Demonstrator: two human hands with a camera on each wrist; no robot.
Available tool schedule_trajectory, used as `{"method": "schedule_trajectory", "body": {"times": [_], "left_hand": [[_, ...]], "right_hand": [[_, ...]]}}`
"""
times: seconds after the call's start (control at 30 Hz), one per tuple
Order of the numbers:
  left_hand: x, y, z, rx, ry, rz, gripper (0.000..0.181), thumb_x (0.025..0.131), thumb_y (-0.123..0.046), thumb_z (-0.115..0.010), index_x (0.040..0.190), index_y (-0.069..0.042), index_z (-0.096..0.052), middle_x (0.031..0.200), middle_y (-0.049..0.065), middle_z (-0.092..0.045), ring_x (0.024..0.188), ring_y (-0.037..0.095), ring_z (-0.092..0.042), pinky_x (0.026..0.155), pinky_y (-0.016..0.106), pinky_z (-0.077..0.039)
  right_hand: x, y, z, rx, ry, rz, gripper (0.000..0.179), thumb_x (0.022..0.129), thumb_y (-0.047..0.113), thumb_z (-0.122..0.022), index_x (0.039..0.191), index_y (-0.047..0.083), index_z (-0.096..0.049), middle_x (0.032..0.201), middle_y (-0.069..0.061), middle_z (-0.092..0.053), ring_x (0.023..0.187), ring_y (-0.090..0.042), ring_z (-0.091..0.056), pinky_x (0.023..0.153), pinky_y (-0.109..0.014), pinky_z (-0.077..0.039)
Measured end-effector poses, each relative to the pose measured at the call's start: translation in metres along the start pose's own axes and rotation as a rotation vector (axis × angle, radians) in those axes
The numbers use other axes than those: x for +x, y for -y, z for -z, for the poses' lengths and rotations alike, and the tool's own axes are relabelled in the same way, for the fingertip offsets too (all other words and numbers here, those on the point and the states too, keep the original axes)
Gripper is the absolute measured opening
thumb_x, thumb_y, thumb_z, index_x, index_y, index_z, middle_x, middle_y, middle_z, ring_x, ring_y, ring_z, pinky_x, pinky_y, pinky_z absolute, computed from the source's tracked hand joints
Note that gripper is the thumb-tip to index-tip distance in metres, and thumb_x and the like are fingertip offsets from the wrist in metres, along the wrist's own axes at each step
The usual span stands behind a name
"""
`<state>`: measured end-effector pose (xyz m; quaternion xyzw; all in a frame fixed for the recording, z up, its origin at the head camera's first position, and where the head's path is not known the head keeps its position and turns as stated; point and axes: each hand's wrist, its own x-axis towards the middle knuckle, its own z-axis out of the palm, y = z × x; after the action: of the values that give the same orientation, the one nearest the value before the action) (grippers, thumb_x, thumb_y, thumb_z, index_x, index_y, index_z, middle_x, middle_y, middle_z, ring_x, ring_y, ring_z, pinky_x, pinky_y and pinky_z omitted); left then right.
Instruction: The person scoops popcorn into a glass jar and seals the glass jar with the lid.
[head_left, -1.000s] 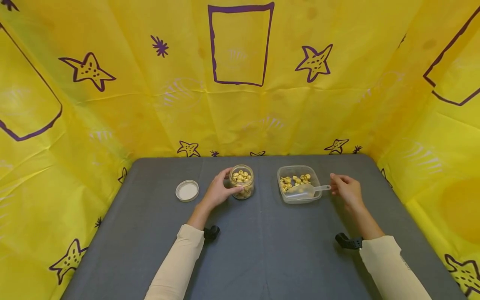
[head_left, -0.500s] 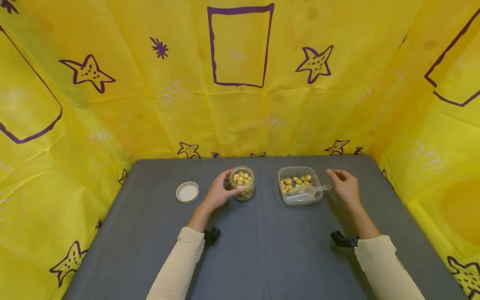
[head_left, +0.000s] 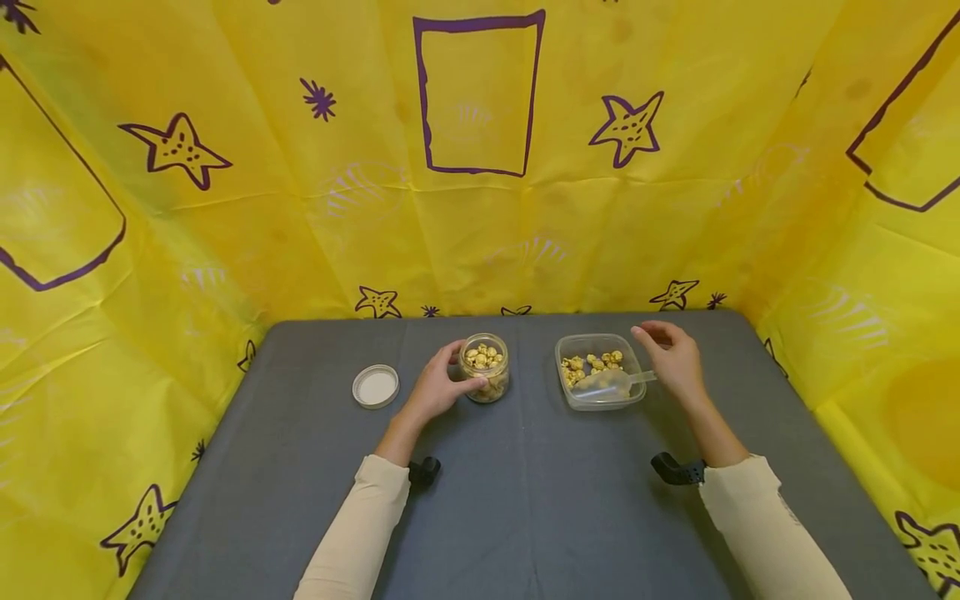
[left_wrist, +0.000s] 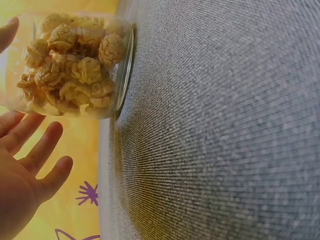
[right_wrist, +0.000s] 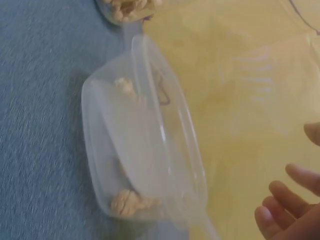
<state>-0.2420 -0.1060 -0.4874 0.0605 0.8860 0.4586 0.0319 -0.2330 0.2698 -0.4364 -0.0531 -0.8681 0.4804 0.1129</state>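
A glass jar [head_left: 484,368] filled with caramel popcorn [left_wrist: 67,60] stands upright and uncapped on the table. My left hand [head_left: 437,385] grips it from the left, thumb on the near side and fingers on the far side; in the left wrist view two lower fingers spread free below it. To the right sits a clear plastic container [head_left: 601,406] with some popcorn and a translucent scoop [head_left: 603,383] lying inside, its handle over the right rim. My right hand [head_left: 675,360] hovers by the container's right side, fingers loosely bent and holding nothing, overlapping the handle's end in the head view.
A round white jar lid [head_left: 376,386] lies on the grey table [head_left: 480,500] left of the jar. Yellow cloth with purple drawings [head_left: 480,233] encloses the table at the back and both sides.
My right hand has come off the scoop's handle and moved up and left toward the container's far right corner. The scoop stays in the container. My left hand keeps its grip on the jar.
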Motion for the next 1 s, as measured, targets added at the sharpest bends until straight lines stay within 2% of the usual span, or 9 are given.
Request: {"method": "schedule_trajectory", "body": {"times": [0.17,0.23,0.4,0.47,0.6,1.0], "left_hand": [[0.0,0.002,-0.001,-0.002,0.002,-0.002,0.084,0.078,-0.045,-0.079,0.147,-0.02,-0.04,0.142,0.011,-0.049,0.13,0.032,-0.047,0.103,0.057,-0.04],[0.0,0.003,-0.001,-0.005,0.001,-0.005,0.083,0.078,-0.045,-0.079,0.147,-0.02,-0.04,0.143,0.011,-0.048,0.13,0.032,-0.047,0.103,0.057,-0.04],[0.0,0.001,-0.001,-0.009,0.002,-0.001,0.083,0.078,-0.044,-0.079,0.147,-0.02,-0.04,0.143,0.011,-0.048,0.13,0.031,-0.047,0.103,0.057,-0.04],[0.0,0.001,-0.001,-0.009,0.002,-0.002,0.083,0.078,-0.044,-0.079,0.147,-0.02,-0.04,0.143,0.011,-0.048,0.131,0.031,-0.047,0.103,0.057,-0.04],[0.001,-0.001,-0.001,-0.013,-0.001,-0.01,0.083,0.078,-0.044,-0.08,0.147,-0.02,-0.04,0.144,0.011,-0.047,0.13,0.031,-0.047,0.102,0.056,-0.041],[0.001,0.002,-0.001,-0.027,-0.008,-0.029,0.082,0.077,-0.041,-0.081,0.146,-0.019,-0.042,0.145,0.009,-0.047,0.129,0.031,-0.048,0.103,0.056,-0.04]], "right_hand": [[0.0,0.008,-0.011,0.055,0.071,0.093,0.054,0.096,0.041,-0.059,0.131,0.001,-0.056,0.128,-0.02,-0.058,0.106,-0.017,-0.053,0.085,-0.019,-0.043],[-0.005,0.021,-0.013,0.079,0.116,0.115,0.051,0.097,0.035,-0.059,0.134,-0.001,-0.053,0.13,-0.022,-0.056,0.107,-0.017,-0.053,0.086,-0.017,-0.042],[-0.007,0.035,-0.023,0.128,0.212,0.151,0.049,0.097,0.022,-0.061,0.137,-0.002,-0.049,0.135,-0.024,-0.053,0.119,-0.032,-0.053,0.098,-0.034,-0.044],[-0.001,0.027,-0.03,0.147,0.232,0.173,0.051,0.096,0.022,-0.063,0.138,-0.001,-0.049,0.137,-0.022,-0.052,0.123,-0.037,-0.05,0.101,-0.044,-0.043],[0.006,0.024,-0.041,0.162,0.268,0.206,0.053,0.093,0.024,-0.067,0.138,0.002,-0.05,0.136,-0.023,-0.051,0.123,-0.038,-0.049,0.102,-0.052,-0.042],[0.0,0.033,-0.066,0.172,0.4,0.219,0.062,0.089,0.022,-0.072,0.142,0.003,-0.046,0.14,-0.023,-0.049,0.125,-0.039,-0.05,0.102,-0.053,-0.044]]}}
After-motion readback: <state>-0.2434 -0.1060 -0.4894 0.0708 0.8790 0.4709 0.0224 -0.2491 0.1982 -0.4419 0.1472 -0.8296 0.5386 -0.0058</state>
